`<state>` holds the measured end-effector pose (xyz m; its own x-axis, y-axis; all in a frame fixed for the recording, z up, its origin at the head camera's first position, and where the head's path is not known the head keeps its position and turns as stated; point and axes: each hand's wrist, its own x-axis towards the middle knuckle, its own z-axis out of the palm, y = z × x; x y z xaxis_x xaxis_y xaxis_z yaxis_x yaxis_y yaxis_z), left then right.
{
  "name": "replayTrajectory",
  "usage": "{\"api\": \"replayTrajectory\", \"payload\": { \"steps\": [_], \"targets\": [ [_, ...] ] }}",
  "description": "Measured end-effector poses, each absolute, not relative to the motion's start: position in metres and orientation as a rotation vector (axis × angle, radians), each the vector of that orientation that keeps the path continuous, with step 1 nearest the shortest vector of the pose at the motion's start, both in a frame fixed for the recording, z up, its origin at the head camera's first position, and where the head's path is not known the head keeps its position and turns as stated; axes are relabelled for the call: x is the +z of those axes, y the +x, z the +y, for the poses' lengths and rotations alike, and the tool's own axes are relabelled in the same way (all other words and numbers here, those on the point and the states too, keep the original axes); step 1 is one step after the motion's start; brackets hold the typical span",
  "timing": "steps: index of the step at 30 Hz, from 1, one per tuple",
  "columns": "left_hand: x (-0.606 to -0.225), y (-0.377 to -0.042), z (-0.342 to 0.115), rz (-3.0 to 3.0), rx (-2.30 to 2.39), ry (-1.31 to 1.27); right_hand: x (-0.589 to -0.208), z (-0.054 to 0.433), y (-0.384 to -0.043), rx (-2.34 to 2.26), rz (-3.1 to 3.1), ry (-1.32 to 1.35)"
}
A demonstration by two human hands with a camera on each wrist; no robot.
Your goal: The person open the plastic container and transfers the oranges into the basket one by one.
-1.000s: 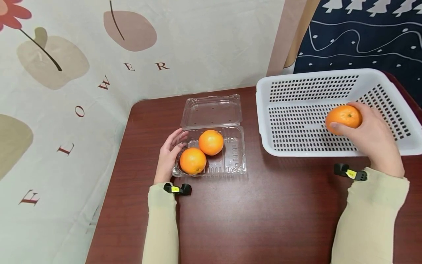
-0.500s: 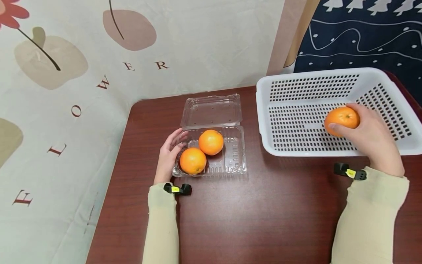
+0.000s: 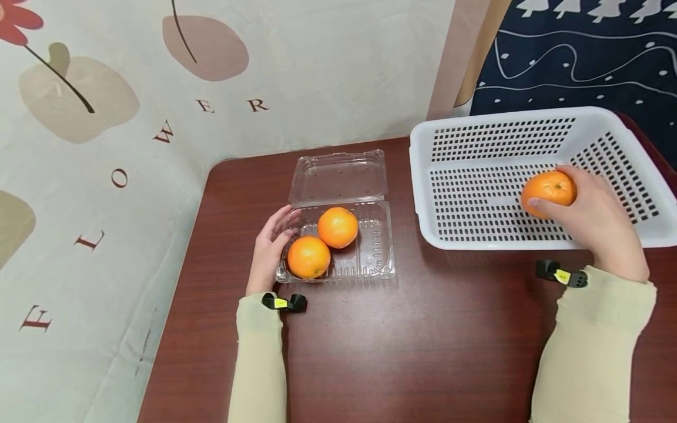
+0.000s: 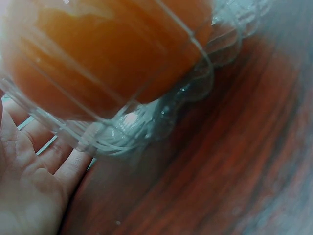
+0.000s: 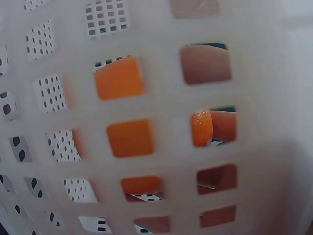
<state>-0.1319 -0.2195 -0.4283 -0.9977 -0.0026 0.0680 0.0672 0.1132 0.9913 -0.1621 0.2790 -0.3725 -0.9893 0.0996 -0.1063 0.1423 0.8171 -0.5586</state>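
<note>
My right hand grips an orange, thumb on the near side and fingers over the far side. It reaches inside a white perforated plastic basket. Through the holes of the basket wall, the right wrist view shows patches of that orange and of fingers. On the left, my left hand rests with loosely extended fingers at the side of a clear plastic clamshell box. Two oranges lie in the box, one nearer and one farther back. The left wrist view shows the nearer one through the plastic.
The box's hinged lid lies open towards the wall. Under everything is a dark red-brown wooden table. A printed cloth hangs along the back and left edges, and a navy patterned cloth hangs behind the basket.
The right hand and its orange have shifted very slightly left and down within the basket. The left hand and the box hold their place; the head view has drifted a little.
</note>
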Motion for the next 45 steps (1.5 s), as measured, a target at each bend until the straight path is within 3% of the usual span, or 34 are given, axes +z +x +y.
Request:
{"api": "replayTrajectory", "payload": {
  "steps": [45],
  "targets": [
    [-0.4285, -0.1310, -0.2182, -2.293, -2.058, -0.086, -0.3778, 0.2776, -0.1628, -0.863, 2.846, 0.143]
  ]
}}
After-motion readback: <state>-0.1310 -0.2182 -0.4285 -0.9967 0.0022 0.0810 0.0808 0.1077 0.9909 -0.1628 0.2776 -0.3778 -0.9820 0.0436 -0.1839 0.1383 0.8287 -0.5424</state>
